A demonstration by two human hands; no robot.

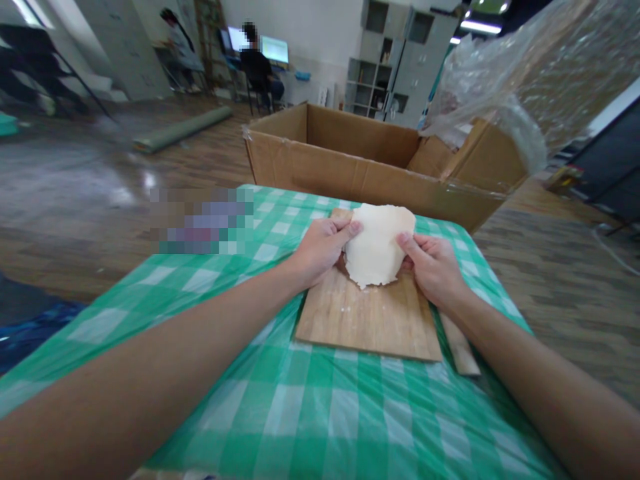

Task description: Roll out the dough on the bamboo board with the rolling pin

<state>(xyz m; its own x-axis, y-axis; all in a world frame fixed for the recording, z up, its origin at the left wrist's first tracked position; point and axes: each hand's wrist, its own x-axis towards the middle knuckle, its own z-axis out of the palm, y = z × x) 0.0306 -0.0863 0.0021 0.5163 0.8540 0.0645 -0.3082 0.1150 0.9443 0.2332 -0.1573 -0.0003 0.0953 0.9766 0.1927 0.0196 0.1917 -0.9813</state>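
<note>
Between both hands I hold up a thin, pale sheet of dough (379, 247) with ragged edges, tilted toward me. My left hand (327, 248) pinches its left edge, thumb in front. On the opposite edge, my right hand (433, 265) grips it the same way, with the fingers partly hidden behind. Below the dough lies a wooden cutting board (370, 327) with a few white specks on it. A flat wooden stick (459, 343) rests beside the board, partly covered by my right wrist.
A green-and-white checked cloth (280, 407) covers the table. Beyond its far edge stands a large open cardboard box (345, 170) with clear plastic wrap (500, 87) at its right. A blurred-out patch (203, 220) hides something at the far left corner. People sit in the background.
</note>
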